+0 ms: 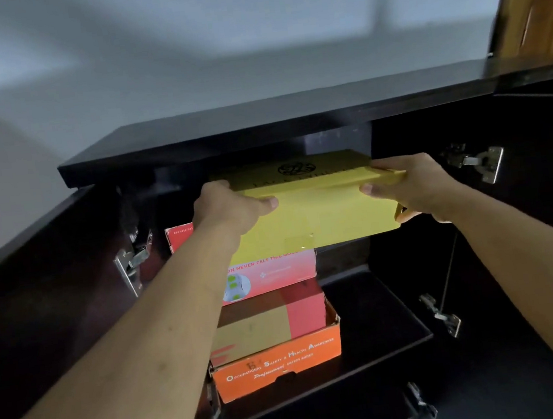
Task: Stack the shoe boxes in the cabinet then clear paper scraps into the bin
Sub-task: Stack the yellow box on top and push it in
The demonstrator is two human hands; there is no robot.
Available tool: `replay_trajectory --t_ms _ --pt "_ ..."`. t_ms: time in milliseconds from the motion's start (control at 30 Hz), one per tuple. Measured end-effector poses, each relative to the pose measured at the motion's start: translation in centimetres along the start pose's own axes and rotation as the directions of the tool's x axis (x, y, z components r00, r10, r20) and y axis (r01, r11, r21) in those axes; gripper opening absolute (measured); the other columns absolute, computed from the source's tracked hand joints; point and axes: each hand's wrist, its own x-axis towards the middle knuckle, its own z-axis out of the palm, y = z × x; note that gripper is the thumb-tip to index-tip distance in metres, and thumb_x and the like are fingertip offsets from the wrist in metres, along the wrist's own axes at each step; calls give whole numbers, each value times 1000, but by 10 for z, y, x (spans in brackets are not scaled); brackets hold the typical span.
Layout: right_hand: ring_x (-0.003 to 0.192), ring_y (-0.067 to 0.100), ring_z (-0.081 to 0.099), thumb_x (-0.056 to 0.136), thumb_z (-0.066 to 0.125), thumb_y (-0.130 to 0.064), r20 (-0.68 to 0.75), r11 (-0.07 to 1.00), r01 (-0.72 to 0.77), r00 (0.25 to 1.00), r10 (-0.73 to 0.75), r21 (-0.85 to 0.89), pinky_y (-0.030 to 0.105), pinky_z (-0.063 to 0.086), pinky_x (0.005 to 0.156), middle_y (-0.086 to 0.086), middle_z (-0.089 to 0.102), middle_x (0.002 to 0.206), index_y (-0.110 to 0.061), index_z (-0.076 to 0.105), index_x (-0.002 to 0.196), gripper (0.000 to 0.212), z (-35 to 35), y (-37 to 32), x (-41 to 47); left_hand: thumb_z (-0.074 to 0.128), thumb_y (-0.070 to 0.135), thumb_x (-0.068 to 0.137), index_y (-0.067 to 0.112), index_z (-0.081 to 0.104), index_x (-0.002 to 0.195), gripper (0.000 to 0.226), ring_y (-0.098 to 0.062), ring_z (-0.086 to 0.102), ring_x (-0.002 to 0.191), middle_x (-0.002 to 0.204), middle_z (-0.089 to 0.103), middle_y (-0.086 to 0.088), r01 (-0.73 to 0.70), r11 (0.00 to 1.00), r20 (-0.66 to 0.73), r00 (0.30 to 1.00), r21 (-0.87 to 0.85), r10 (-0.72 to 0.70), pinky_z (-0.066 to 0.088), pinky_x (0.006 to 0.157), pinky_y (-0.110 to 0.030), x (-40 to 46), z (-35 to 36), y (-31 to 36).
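Observation:
I hold a yellow shoe box (320, 211) with both hands at the mouth of a dark cabinet (259, 132), just under its top board. My left hand (233, 207) grips the box's left end and my right hand (414, 186) grips its right end. The yellow box sits above a red shoe box (275, 275), which rests on an orange shoe box (279, 364) on the cabinet's shelf (384, 317). I cannot tell if the yellow box touches the red one. No paper scraps or bin are in view.
Both cabinet doors stand open, the left door (36, 288) and the right door (521, 164), with metal hinges on their inner faces. The shelf to the right of the stack is dark and bare. A pale wall (181, 48) rises behind.

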Motion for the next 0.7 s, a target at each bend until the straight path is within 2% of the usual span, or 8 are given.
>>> replay_trajectory --t_ms 167,300,367,433,500,567,633,700 --pt "89 21 63 79 78 -33 -28 999 24 999 -23 24 47 62 73 5 52 137 -27 53 139 65 -7 -4 2 85 37 70 14 35 148 95 -33 43 135 150 43 -11 -49 999 -20 999 3 49 40 105 -40 0 -4 9" --pt "80 16 62 80 77 -35 -74 1000 21 997 -21 1 41 62 75 2 55 125 -25 47 142 69 8 -19 13 84 35 72 20 36 148 91 -33 41 137 151 41 -10 -63 998 -27 998 -24 63 40 106 -43 10 -13 3" --pt "77 14 62 80 78 -34 -83 1000 14 996 -15 -12 37 61 74 2 58 119 -23 46 143 72 20 -26 22 83 33 73 21 36 149 90 -31 43 136 151 42 -9 -61 998 -36 998 -30 60 41 105 -37 18 -19 -6" --pt "73 13 60 80 79 -33 -81 999 28 996 -31 -39 35 59 72 4 61 112 -19 48 141 71 31 -33 32 84 30 73 22 34 150 92 -28 45 134 151 41 -10 -50 999 -53 997 -4 49 41 99 -28 25 -23 -15" --pt "67 14 59 81 78 -33 -78 996 56 995 -62 -72 30 55 65 3 61 94 -15 53 134 62 43 -41 42 83 29 74 24 31 151 93 -28 49 131 152 40 -10 -40 997 -90 995 58 45 45 93 -28 32 -26 -22" --pt "65 11 55 82 78 -33 -86 996 60 994 -66 -69 26 50 61 0 54 86 -14 55 130 57 55 -48 52 79 30 79 23 28 152 89 -29 53 126 151 41 -11 -15 993 -120 992 121 29 48 86 -31 39 -28 -26" --pt "70 12 53 82 77 -35 -93 998 55 994 -58 -36 30 53 70 0 51 91 -15 54 132 58 67 -52 62 73 30 85 20 27 152 81 -32 53 126 151 41 -14 -9 983 -146 989 183 36 50 87 -36 49 -26 -28" --pt "86 16 53 84 75 -37 -96 998 67 993 -69 -18 30 52 84 1 51 106 -24 52 136 59 82 -52 72 69 24 89 14 30 150 73 -33 49 130 149 41 -15 26 984 -193 981 178 9 48 93 -38 59 -24 -22"
